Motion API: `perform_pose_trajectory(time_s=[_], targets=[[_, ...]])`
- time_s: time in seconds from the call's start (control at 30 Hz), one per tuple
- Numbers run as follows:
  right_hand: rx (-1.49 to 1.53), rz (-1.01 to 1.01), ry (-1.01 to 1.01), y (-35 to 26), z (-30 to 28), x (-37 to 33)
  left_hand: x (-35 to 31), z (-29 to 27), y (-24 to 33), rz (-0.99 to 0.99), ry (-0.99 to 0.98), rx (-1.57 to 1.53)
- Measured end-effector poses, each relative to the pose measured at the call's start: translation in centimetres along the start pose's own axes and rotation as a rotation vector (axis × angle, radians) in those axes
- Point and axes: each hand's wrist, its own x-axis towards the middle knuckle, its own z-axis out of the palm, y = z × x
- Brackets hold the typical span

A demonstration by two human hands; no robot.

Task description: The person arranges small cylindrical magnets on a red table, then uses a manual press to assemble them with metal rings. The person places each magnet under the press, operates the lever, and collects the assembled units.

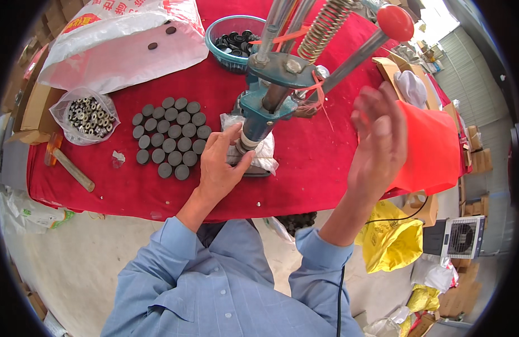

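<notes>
My left hand (220,163) is at the foot of a green hand press (265,104), its thumb and fingers curled round a dark piece (233,154) below the ram. Much of that piece is hidden by the fingers. A white cloth or plastic wrap (266,153) lies around the press base. Raised to the right of the press, my right hand (380,140) is slightly blurred, its fingers loosely bent and nothing in them. Above it the press lever ends in a red ball knob (395,23). Several dark round caps (174,131) lie grouped left of my left hand.
A clear bag of small metal parts (91,117) and a wooden-handled hammer (73,169) lie at the left. Behind stand a teal basket of black parts (233,64) and a white sack (124,56). An orange-red sheet (429,149) hangs over the right side.
</notes>
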Motion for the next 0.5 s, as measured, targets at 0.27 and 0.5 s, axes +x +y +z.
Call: perform_pose_trajectory(time_s=[0.27,0.5], targets=[[0.336,-0.018,-0.156,-2.4,5.6,8.4,0.0,0.6,-0.5,0.005,0.015,-0.033],[0.399,-0.099,-0.166,-2.3,6.0,7.0,-0.2,0.1,-0.8,-0.04,0.039,-0.051]])
